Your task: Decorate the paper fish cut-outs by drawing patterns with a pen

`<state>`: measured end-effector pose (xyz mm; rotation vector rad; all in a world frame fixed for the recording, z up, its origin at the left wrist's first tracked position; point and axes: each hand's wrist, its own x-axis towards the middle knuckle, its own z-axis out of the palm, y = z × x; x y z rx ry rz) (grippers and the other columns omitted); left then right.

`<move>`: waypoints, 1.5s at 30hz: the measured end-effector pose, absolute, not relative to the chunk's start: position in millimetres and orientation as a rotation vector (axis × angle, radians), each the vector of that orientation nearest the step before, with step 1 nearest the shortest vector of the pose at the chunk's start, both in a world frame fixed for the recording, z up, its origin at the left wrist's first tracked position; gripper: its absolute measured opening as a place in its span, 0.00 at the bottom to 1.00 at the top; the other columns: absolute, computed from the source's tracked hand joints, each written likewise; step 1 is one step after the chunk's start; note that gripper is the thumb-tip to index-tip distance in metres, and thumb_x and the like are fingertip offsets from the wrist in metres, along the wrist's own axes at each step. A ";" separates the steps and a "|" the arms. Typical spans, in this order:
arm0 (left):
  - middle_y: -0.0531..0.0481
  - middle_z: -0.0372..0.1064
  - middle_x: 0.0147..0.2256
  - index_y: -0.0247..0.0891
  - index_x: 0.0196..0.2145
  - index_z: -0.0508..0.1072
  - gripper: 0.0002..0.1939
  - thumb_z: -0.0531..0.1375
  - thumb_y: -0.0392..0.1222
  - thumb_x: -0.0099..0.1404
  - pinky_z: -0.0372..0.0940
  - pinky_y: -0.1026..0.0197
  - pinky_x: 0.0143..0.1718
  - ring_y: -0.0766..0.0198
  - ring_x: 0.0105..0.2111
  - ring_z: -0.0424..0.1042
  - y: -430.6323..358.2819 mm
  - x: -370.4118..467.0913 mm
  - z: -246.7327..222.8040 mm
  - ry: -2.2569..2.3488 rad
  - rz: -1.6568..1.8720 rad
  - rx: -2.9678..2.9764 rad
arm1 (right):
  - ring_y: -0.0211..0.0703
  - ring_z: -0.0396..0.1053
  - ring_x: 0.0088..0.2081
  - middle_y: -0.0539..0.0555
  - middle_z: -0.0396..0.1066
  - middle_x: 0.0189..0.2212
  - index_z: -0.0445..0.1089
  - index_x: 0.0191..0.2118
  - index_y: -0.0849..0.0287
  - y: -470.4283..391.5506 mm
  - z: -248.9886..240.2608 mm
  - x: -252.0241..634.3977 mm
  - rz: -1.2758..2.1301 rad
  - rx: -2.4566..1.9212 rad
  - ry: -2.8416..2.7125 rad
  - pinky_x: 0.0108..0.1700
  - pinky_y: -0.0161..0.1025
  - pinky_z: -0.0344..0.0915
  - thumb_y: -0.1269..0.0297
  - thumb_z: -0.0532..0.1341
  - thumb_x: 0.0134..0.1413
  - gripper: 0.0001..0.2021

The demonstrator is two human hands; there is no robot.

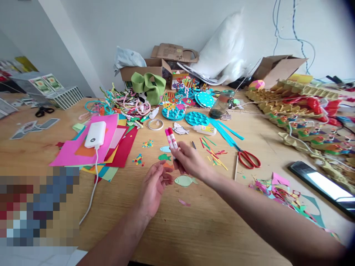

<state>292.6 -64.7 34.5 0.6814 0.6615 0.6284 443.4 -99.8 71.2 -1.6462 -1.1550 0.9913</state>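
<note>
My right hand (191, 159) is closed around felt-tip markers (172, 141) with pink and red caps, held upright above the middle of the table. My left hand (153, 186) is just beside it at the lower left, palm turned inward, fingers loosely bent and apart, with nothing visible in them. Under and around the hands lie paper fish: a light green fish (185, 180), a dark green fish (164, 157), a blue fish (165, 149) and an orange piece partly hidden behind the fingers. A white fish (181, 128) with a drawn outline lies farther back.
Red-handled scissors (249, 159), a pencil (236, 166), a glue bottle (205, 129) and paper strips (215, 153) lie to the right. Coloured sheets with a power bank (95, 134) are at left. A glass jar (222, 103) stands behind; a phone (324, 184) lies at far right.
</note>
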 end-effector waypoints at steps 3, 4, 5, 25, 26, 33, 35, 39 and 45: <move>0.50 0.72 0.31 0.35 0.47 0.68 0.25 0.68 0.47 0.55 0.63 0.63 0.29 0.67 0.25 0.69 -63.3 290.8 35.6 0.678 0.585 0.676 | 0.33 0.60 0.14 0.47 0.66 0.15 0.60 0.30 0.59 -33.1 74.1 456.9 1.000 -1.864 -1.231 0.17 0.30 0.55 0.62 0.51 0.63 0.11; 0.51 0.72 0.30 0.35 0.48 0.68 0.26 0.68 0.48 0.54 0.62 0.64 0.28 0.68 0.24 0.69 -62.9 290.4 35.5 0.683 0.579 0.672 | 0.33 0.59 0.14 0.49 0.66 0.15 0.62 0.28 0.60 -9.4 72.9 458.6 1.015 -1.945 -1.255 0.18 0.30 0.56 0.63 0.51 0.63 0.12; 0.51 0.72 0.30 0.35 0.48 0.68 0.26 0.68 0.47 0.54 0.61 0.64 0.28 0.68 0.24 0.68 -62.4 290.1 35.3 0.686 0.578 0.667 | 0.33 0.58 0.13 0.50 0.65 0.14 0.63 0.26 0.62 13.8 71.3 459.2 1.018 -1.983 -1.257 0.18 0.31 0.56 0.63 0.52 0.62 0.14; 0.50 0.71 0.27 0.36 0.37 0.75 0.13 0.63 0.48 0.59 0.61 0.64 0.28 0.67 0.25 0.66 -68.7 285.7 38.7 0.664 0.547 0.975 | 0.28 0.63 0.16 0.51 0.69 0.17 0.66 0.25 0.63 -61.9 85.8 546.6 0.497 -2.398 -1.601 0.22 0.30 0.52 0.61 0.57 0.62 0.15; 0.49 0.71 0.28 0.36 0.36 0.75 0.12 0.62 0.48 0.61 0.61 0.64 0.29 0.66 0.26 0.67 -70.3 285.1 38.4 0.651 0.541 1.082 | 0.29 0.63 0.17 0.51 0.67 0.16 0.66 0.24 0.63 -76.0 80.7 547.8 0.430 -2.446 -1.641 0.23 0.31 0.52 0.61 0.58 0.61 0.16; 0.46 0.71 0.31 0.40 0.33 0.76 0.09 0.56 0.39 0.67 0.61 0.60 0.37 0.59 0.34 0.69 -78.9 283.7 27.7 0.451 0.565 2.056 | 0.41 0.70 0.26 0.56 0.70 0.20 0.64 0.17 0.59 -107.9 49.9 538.4 0.384 -2.570 -1.578 0.25 0.35 0.54 0.65 0.64 0.53 0.16; 0.45 0.70 0.33 0.40 0.33 0.76 0.10 0.54 0.38 0.68 0.61 0.58 0.38 0.58 0.35 0.68 -81.1 284.6 23.4 0.384 0.538 2.236 | 0.41 0.69 0.25 0.56 0.69 0.18 0.64 0.16 0.59 -109.5 47.7 538.4 0.428 -2.585 -1.524 0.25 0.35 0.56 0.69 0.62 0.52 0.15; 0.44 0.69 0.33 0.39 0.33 0.75 0.12 0.53 0.36 0.68 0.62 0.55 0.39 0.55 0.36 0.67 -84.3 286.5 17.4 0.341 0.480 2.477 | 0.38 0.67 0.20 0.54 0.70 0.18 0.66 0.22 0.60 -124.0 52.7 538.3 0.514 -2.525 -1.211 0.22 0.34 0.58 0.70 0.58 0.51 0.09; 0.42 0.68 0.40 0.37 0.45 0.75 0.11 0.57 0.37 0.66 0.66 0.48 0.43 0.51 0.41 0.65 -89.6 288.0 17.1 0.418 0.434 2.633 | 0.33 0.60 0.15 0.46 0.71 0.20 0.59 0.55 0.59 -163.8 66.5 522.1 0.785 -1.706 -0.809 0.15 0.29 0.50 0.66 0.60 0.51 0.24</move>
